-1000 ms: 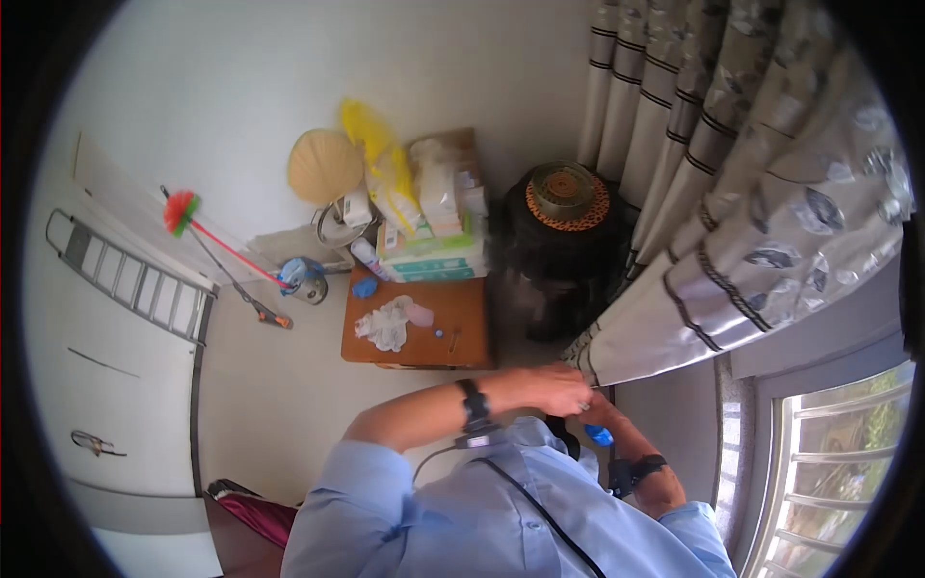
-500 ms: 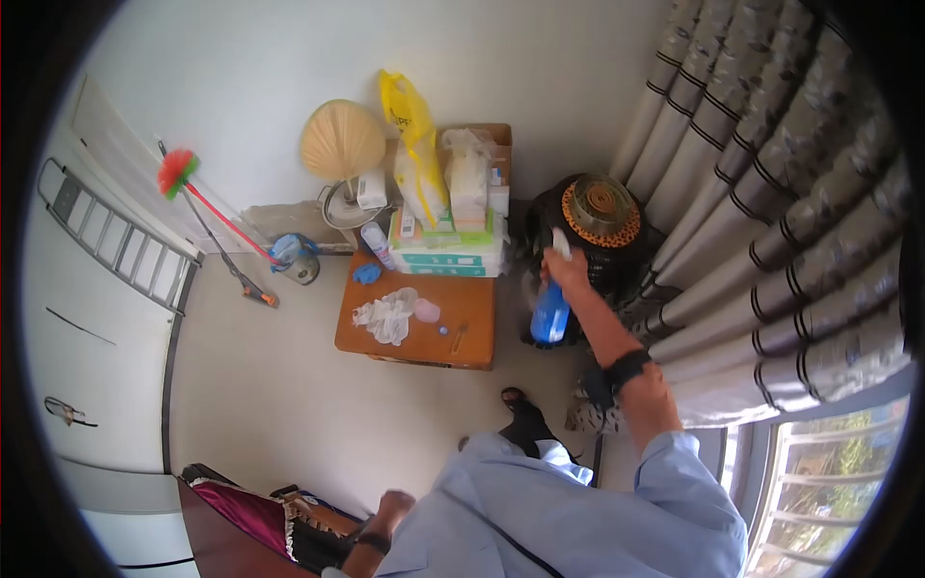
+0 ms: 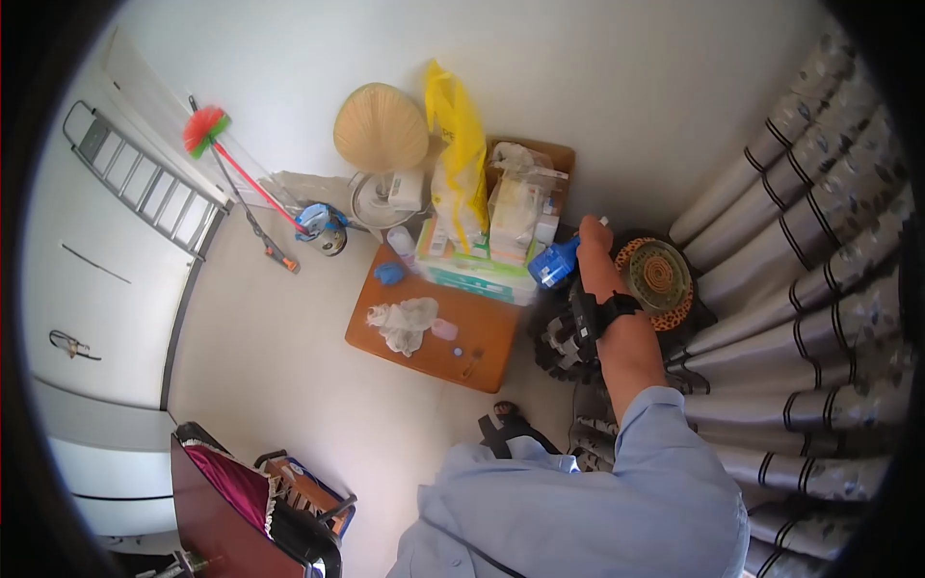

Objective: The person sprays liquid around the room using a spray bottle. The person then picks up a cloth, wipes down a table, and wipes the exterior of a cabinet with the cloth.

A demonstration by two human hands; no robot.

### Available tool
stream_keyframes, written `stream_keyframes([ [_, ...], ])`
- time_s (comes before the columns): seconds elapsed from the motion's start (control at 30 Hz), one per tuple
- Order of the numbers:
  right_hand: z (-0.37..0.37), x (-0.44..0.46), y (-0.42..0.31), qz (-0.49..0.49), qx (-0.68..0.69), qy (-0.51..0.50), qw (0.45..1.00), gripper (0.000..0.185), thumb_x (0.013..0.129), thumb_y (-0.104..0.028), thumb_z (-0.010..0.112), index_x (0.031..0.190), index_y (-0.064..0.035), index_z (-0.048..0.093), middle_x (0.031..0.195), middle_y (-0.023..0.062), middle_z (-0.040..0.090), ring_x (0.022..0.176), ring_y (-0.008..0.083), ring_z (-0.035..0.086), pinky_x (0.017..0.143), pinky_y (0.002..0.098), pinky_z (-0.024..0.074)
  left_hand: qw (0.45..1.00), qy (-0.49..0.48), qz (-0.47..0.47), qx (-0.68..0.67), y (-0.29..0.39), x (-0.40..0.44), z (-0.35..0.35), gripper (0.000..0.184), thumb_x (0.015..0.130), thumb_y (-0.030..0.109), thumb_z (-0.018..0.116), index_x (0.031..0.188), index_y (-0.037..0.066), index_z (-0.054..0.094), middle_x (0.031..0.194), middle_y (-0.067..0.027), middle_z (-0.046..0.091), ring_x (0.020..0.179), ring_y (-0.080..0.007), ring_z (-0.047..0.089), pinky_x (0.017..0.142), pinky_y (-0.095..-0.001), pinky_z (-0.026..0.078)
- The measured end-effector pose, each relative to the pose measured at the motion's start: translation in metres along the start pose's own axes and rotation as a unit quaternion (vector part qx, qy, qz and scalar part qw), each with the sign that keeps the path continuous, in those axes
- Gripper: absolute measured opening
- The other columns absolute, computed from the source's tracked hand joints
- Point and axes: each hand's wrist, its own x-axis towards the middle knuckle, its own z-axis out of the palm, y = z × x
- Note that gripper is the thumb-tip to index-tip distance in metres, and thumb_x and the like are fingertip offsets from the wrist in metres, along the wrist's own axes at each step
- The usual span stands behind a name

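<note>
My right hand (image 3: 594,233) is wrapped round the neck of a blue spray bottle (image 3: 553,265), its white nozzle poking out above the fingers. The bottle is tilted, its body to the left of the hand, close to the white-and-green packs (image 3: 472,279) on the small table. Just right of my forearm a round coiled piece with a leopard-print rim (image 3: 657,279) rests on a dark stand. A black band circles my right wrist. My left hand is out of the picture.
On the wooden table (image 3: 434,361) lie a crumpled white plastic bag (image 3: 403,323), a blue cloth (image 3: 389,274) and a pink piece. A yellow bag (image 3: 458,144) and a fan (image 3: 381,127) stand behind. Grey curtains (image 3: 800,231) hang at right; a chair (image 3: 303,501) is lower left.
My right hand has carried the spray bottle upward and tipped it toward the packs on the table. My left hand has left the view. The camera view has shifted and turned.
</note>
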Motion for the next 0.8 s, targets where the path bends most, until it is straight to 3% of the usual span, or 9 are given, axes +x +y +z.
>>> stream_keyframes([
  [0.07, 0.018, 0.043, 0.017, 0.018, 0.026, 0.018, 0.999, 0.033, 0.083, -0.018, 0.057, 0.103, 0.0081, 0.062, 0.097, 0.0198, 0.066, 0.086, 0.0329, 0.064, 0.075, 0.0441, 0.0477, 1.0, 0.005, -0.004, -0.017, 0.004, -0.007, 0.007, 0.022, 0.08, 0.022, 0.06, 0.092, 0.008, 0.072, 0.098, -0.0158, 0.07, 0.095, -0.0348, 0.066, 0.081, -0.0431, 0.053],
  [0.1, -0.003, 0.043, 0.03, -0.283, -0.189, -0.018, 0.94, 0.026, 0.081, -0.008, 0.054, 0.104, 0.0032, 0.058, 0.1, 0.0222, 0.063, 0.092, 0.0378, 0.061, 0.078, 0.0461, 0.0457, 1.0, 0.007, -0.003, -0.024, 0.004, -0.012, 0.011, 0.022, 0.081, 0.022, 0.06, 0.092, 0.008, 0.072, 0.099, -0.0159, 0.07, 0.095, -0.035, 0.066, 0.081, -0.0431, 0.053],
  [0.13, -0.028, 0.039, 0.043, -0.553, -0.365, -0.062, 0.746, 0.027, 0.08, 0.002, 0.051, 0.106, -0.0016, 0.054, 0.102, 0.0245, 0.06, 0.097, 0.0427, 0.057, 0.08, 0.0482, 0.0438, 0.999, 0.016, -0.004, -0.037, 0.0, -0.019, 0.017, 0.022, 0.081, 0.022, 0.06, 0.092, 0.008, 0.072, 0.099, -0.0161, 0.07, 0.095, -0.0351, 0.066, 0.082, -0.0432, 0.053],
  [0.2, -0.029, 0.024, 0.029, -0.513, -0.324, -0.115, 0.787, 0.024, 0.077, 0.004, 0.047, 0.1, -0.0005, 0.05, 0.097, 0.0283, 0.056, 0.097, 0.0453, 0.056, 0.08, 0.0511, 0.0415, 0.998, 0.032, -0.004, -0.057, -0.008, -0.038, 0.035, 0.023, 0.081, 0.022, 0.059, 0.093, 0.007, 0.072, 0.099, -0.0164, 0.07, 0.095, -0.0355, 0.066, 0.082, -0.0434, 0.053],
  [0.27, -0.031, 0.04, 0.043, -0.66, -0.183, -0.107, 0.721, 0.03, 0.079, 0.003, 0.045, 0.108, 0.0016, 0.053, 0.101, 0.0283, 0.058, 0.097, 0.0455, 0.056, 0.084, 0.0508, 0.0428, 0.996, 0.047, -0.001, -0.076, -0.012, -0.055, 0.055, 0.023, 0.081, 0.022, 0.059, 0.093, 0.007, 0.072, 0.099, -0.0168, 0.07, 0.096, -0.0358, 0.066, 0.082, -0.0436, 0.052],
  [0.3, -0.034, 0.064, 0.042, -0.595, -0.256, -0.169, 0.743, 0.041, 0.079, 0.004, 0.054, 0.12, 0.003, 0.056, 0.12, 0.0257, 0.057, 0.116, 0.0396, 0.053, 0.102, 0.0424, 0.0406, 0.995, 0.052, 0.002, -0.082, -0.013, -0.064, 0.067, 0.023, 0.082, 0.023, 0.059, 0.093, 0.007, 0.072, 0.099, -0.0169, 0.07, 0.096, -0.0359, 0.066, 0.082, -0.0437, 0.052],
  [0.43, -0.016, 0.153, 0.051, -0.674, -0.352, -0.12, 0.639, 0.02, 0.074, 0.005, 0.054, 0.093, 0.0027, 0.058, 0.094, 0.0243, 0.061, 0.093, 0.0441, 0.058, 0.083, 0.0474, 0.0449, 0.988, 0.093, -0.007, -0.121, -0.019, -0.09, 0.111, 0.024, 0.082, 0.023, 0.058, 0.094, 0.007, 0.072, 0.1, -0.0176, 0.069, 0.096, -0.0366, 0.066, 0.082, -0.0441, 0.052],
  [0.63, -0.001, 0.196, 0.043, -0.6, -0.502, -0.026, 0.623, 0.027, 0.081, 0.005, 0.049, 0.108, 0.0065, 0.056, 0.109, 0.0294, 0.059, 0.106, 0.0456, 0.055, 0.094, 0.0455, 0.043, 0.978, 0.129, -0.067, -0.15, -0.037, -0.089, 0.157, 0.028, 0.083, 0.026, 0.057, 0.097, 0.007, 0.072, 0.102, -0.0175, 0.069, 0.097, -0.0372, 0.065, 0.083, -0.0448, 0.052],
  [0.8, -0.016, 0.168, 0.018, -0.573, -0.408, -0.193, 0.684, 0.03, 0.08, 0.006, 0.05, 0.11, 0.007, 0.054, 0.11, 0.0321, 0.058, 0.108, 0.0477, 0.055, 0.096, 0.0462, 0.0424, 0.98, 0.144, -0.067, -0.123, -0.078, -0.081, 0.21, 0.033, 0.082, 0.031, 0.057, 0.1, 0.007, 0.072, 0.102, -0.0164, 0.07, 0.095, -0.0382, 0.064, 0.083, -0.0457, 0.052],
])
